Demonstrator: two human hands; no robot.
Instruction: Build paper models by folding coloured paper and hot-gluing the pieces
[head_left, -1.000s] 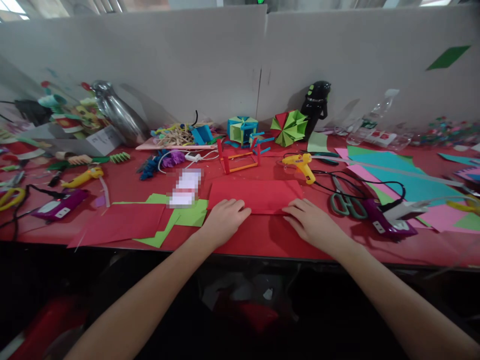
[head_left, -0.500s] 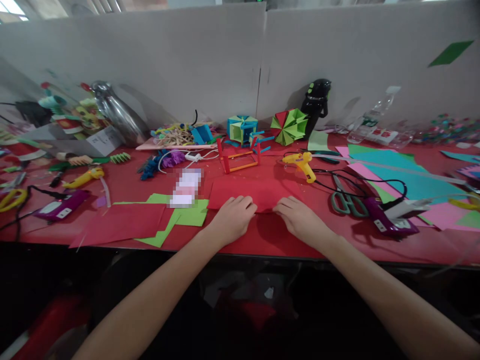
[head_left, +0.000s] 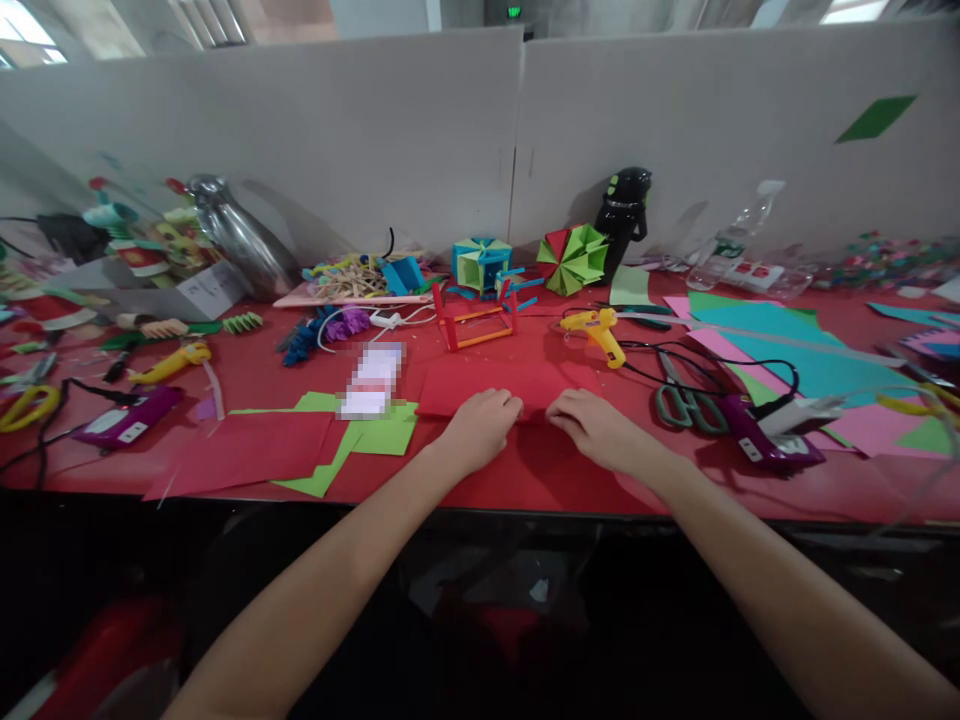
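Observation:
A sheet of red paper (head_left: 457, 385) lies on the red tabletop in front of me, with its near edge at my fingers. My left hand (head_left: 484, 428) is closed on that edge, fingers curled. Close to its right, my right hand (head_left: 592, 430) pinches the same edge between thumb and fingers. The knuckles hide exactly how the paper is held or folded. Just behind the sheet stands a frame of red and orange sticks (head_left: 480, 325). A yellow glue gun (head_left: 600, 332) rests to the right of the frame.
Left of the hands lie more red paper (head_left: 247, 450), green paper (head_left: 390, 432) and a blurred-out phone (head_left: 373, 380). Scissors (head_left: 682, 400), a purple power strip (head_left: 765, 435) with cables, and coloured sheets (head_left: 780, 345) lie right. A grey partition (head_left: 337, 140) closes the back.
My left hand has slid slightly right along the paper's edge, nearer my right hand, which keeps its pinch. The view has tilted up a little.

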